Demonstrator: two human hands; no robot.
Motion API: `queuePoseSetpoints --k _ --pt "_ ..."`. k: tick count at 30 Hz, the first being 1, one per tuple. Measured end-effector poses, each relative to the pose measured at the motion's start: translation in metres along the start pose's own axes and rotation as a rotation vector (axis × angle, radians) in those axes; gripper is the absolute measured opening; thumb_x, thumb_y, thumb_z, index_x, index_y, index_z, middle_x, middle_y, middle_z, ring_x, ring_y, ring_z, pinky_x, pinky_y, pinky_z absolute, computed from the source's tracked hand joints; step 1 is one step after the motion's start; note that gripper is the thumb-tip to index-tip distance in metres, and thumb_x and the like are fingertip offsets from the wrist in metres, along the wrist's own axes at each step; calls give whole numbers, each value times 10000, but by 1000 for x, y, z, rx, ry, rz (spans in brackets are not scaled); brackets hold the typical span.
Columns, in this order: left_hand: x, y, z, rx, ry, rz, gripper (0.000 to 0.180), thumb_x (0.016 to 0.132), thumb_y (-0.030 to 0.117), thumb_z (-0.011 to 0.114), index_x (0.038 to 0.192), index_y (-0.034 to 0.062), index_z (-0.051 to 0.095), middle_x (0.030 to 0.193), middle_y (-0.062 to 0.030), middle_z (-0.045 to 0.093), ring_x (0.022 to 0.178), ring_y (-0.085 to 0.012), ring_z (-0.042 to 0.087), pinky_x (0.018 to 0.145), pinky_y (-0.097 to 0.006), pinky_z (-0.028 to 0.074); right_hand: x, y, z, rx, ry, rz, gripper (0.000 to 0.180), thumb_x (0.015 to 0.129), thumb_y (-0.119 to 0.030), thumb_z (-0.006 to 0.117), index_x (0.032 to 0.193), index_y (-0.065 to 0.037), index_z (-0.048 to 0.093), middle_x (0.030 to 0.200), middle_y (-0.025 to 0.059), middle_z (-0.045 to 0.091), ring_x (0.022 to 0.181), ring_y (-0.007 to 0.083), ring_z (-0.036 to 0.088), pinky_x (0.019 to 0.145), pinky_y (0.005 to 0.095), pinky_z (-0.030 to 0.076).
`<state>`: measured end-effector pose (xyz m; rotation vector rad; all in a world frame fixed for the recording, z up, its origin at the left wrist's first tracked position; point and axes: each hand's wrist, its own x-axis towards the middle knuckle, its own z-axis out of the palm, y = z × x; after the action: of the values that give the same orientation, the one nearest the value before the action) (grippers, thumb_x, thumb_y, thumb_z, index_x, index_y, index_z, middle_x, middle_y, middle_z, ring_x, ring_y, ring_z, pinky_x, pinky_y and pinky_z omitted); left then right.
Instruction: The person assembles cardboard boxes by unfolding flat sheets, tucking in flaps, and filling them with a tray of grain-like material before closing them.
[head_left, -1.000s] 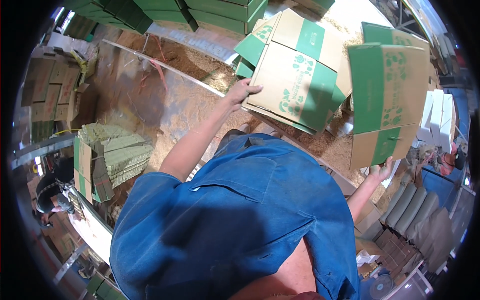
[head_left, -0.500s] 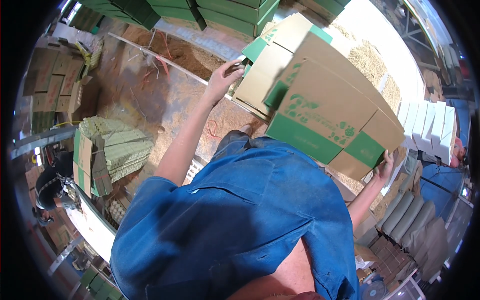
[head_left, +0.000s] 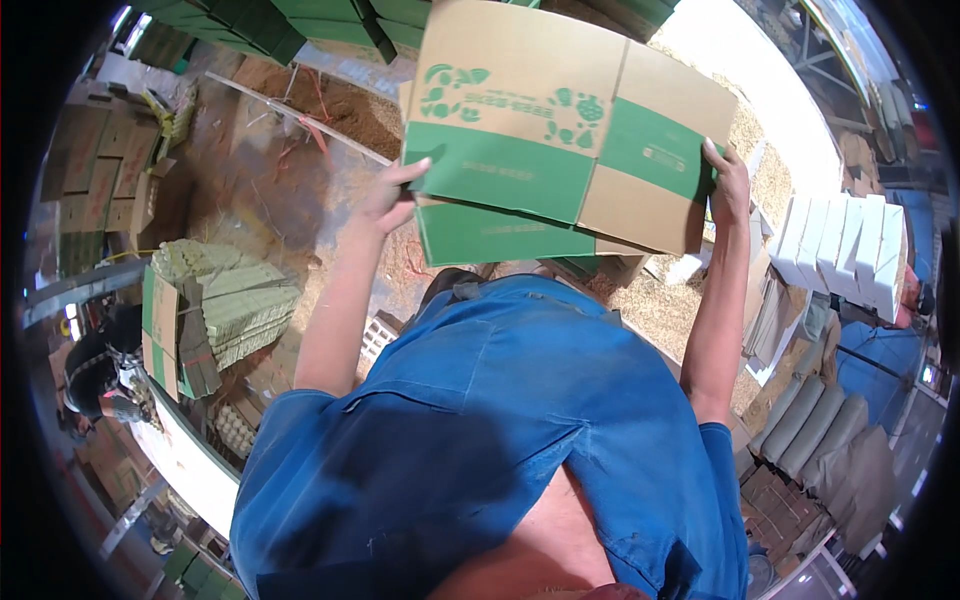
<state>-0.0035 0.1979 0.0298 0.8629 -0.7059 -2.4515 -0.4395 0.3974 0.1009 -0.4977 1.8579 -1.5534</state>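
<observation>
A flattened cardboard box (head_left: 509, 95), brown with a broad green band and green printed pictures, is raised in front of my chest. My left hand (head_left: 390, 200) is at its left edge, with the thumb over the green band and the other fingers curled. At the right edge, my right hand (head_left: 732, 188) grips the cardboard, thumb on the near face and fingers partly hidden. Directly beneath shows another flattened green-and-brown box (head_left: 490, 236), its lower edge sticking out.
Green boxes (head_left: 330, 25) stand at the far side. To the left are stacked pale egg trays (head_left: 245, 310) and a person (head_left: 95, 370) beside a white surface. White boxes (head_left: 840, 245) and grey rolled bundles (head_left: 815, 425) lie on the right. Wood shavings cover the floor ahead.
The flattened box has swung left and upward, now squarer to me. My right hand has risen with it. My left hand has come down from the boxes behind onto its left edge.
</observation>
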Motion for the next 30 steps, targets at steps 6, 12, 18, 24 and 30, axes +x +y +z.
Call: queuePoseSetpoints --k 6,12,18,24,30 --pt "-22 4 -47 -428 -313 -70 484 966 244 569 1364 -10 462 1262 -168 590 1156 -310 584 1003 -452 486 27 -6 14 8 -198 58 338 944 -165 624 1209 45 604 1098 110 675 958 166 630 871 283 485" --pt "-46 4 -40 -148 -52 1 533 879 102 652 1351 -50 457 1268 -212 585 1119 -339 627 944 -485 547 47 -21 43 -284 -566 32 539 922 -177 627 1404 8 472 1282 126 605 1135 199 575 972 319 437" --pt "-72 -17 -45 -58 35 -19 588 836 21 668 1361 -79 424 1288 -216 562 1157 -329 607 975 -473 540 136 9 56 -803 -251 -223 818 811 -329 752 1476 -27 384 1436 248 472 1280 321 526 1071 386 402" --pt "-95 -47 -75 -110 168 51 598 842 15 658 1376 -80 407 1313 -234 543 1178 -350 592 1013 -480 512 171 67 62 -1349 -240 -390 963 642 -439 853 1450 -111 444 1468 235 425 1337 389 438 1114 422 376" --pt "-121 -68 -83 -203 224 102 591 851 5 635 1385 -79 396 1339 -245 518 1223 -373 553 1059 -520 461 195 42 49 -1244 -343 -142 1108 564 -480 889 1479 -100 394 1400 227 513 1268 351 528 1065 385 435"
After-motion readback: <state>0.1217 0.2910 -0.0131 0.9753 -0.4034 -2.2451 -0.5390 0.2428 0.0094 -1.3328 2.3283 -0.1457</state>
